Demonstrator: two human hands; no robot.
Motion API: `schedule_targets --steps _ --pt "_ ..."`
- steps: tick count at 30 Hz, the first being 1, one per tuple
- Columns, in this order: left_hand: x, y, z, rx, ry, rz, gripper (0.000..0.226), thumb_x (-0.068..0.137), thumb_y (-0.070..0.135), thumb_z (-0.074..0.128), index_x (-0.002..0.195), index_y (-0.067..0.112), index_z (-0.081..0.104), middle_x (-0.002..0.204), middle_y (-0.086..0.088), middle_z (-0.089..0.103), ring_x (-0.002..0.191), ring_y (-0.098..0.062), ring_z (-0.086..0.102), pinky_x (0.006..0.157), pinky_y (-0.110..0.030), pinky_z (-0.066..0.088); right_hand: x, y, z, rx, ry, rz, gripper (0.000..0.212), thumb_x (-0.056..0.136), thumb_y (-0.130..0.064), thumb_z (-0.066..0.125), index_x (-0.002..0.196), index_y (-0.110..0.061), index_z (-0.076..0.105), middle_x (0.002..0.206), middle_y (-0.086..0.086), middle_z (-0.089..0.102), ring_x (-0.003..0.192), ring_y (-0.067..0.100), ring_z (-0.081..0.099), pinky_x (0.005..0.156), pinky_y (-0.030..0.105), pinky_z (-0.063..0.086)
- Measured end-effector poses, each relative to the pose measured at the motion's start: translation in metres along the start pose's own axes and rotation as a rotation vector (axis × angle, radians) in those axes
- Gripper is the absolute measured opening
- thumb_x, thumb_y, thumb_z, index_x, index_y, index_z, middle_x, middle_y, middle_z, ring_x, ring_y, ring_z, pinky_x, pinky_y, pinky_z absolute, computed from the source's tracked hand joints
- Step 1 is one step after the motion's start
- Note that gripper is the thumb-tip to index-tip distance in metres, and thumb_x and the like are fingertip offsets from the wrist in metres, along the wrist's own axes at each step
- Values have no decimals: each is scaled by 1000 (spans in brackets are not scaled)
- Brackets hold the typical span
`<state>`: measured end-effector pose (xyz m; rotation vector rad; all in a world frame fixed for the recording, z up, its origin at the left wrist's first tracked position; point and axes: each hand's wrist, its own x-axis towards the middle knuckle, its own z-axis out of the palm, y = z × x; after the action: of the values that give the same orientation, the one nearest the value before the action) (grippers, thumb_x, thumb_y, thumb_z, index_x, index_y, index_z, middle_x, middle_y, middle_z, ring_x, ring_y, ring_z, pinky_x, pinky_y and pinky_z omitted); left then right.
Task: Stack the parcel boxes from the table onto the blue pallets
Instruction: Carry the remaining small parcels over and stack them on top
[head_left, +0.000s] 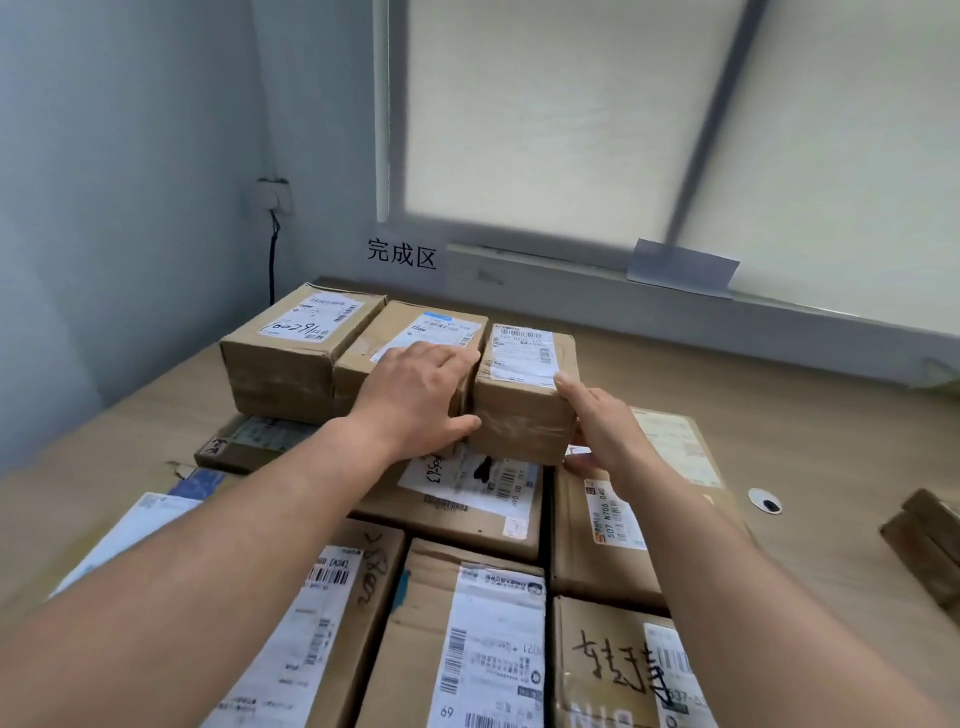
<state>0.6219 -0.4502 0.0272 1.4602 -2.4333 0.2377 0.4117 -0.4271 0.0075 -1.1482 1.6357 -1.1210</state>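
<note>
Person leans over a stack of taped cardboard parcels, top row three side by side: left box (296, 338), middle box (415, 325), and small parcel box (524, 400) at the right end, touching the middle one. Left hand (415, 400) grips the small parcel box at its near left corner, thumb on the front face, fingers lying over the seam with the middle box; right hand (597, 423) grips its right end, forefinger at the top edge, thumb low by the bottom edge. Lower layer of flat labelled boxes (467, 623) beneath; wall sign (401, 254) reads 完成区 beside a frosted window (571, 130).
</note>
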Motion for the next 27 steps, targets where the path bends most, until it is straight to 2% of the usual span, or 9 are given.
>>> schedule_targets --steps 2,4,11,15,18,21,24,27 --pt "2 -3 1 -3 20 12 71 86 58 53 145 27 29 148 4 36 137 -17 28 112 -37 21 4 4 1 -106 25 -40 51 89 -58 50 121 -19 58 113 -2 62 102 18 59 88 43 52" --pt "4 -5 1 -2 30 29 69 86 58 51 145 28 31 147 6 38 136 -17 29 112 -37 21 5 7 2 -123 35 -60 51 90 -59 48 124 -22 57 114 -4 61 104 17 58 95 45 48" --pt "9 -9 3 3 48 43 64 86 64 44 140 30 40 140 5 44 132 -18 34 107 -39 25 5 6 3 -170 40 -100 51 92 -56 48 125 -18 57 116 -3 62 103 15 58 92 38 47" --pt "12 -6 -2 -26 16 23 69 84 71 34 137 28 45 135 3 49 128 -18 39 104 -40 30 2 2 -1 -220 97 -149 50 94 -57 42 121 -18 58 111 -3 62 96 15 57 81 33 44" --pt "15 -4 -7 -66 26 3 74 84 74 30 135 25 47 133 -1 52 126 -20 42 103 -40 31 -5 2 -7 -252 166 -169 49 95 -60 34 111 -21 59 106 -3 61 98 19 57 83 38 44" --pt "15 5 -11 -153 112 20 77 80 72 27 133 21 51 132 -3 53 126 -21 42 102 -39 32 -17 3 -15 -333 278 -217 41 98 -55 34 95 -22 59 91 -3 61 90 20 56 74 34 39" --pt "18 23 -14 -274 178 88 70 79 63 36 129 18 55 129 -3 55 124 -23 45 100 -37 34 -30 4 -23 -459 398 -265 34 96 -41 50 117 -17 63 112 1 66 101 18 59 82 30 43" --pt "21 49 -15 -335 250 179 62 80 56 44 123 15 60 122 -6 60 115 -27 51 95 -39 40 -44 6 -38 -563 470 -298 36 90 -29 61 123 -16 62 121 3 64 100 17 62 88 31 47"
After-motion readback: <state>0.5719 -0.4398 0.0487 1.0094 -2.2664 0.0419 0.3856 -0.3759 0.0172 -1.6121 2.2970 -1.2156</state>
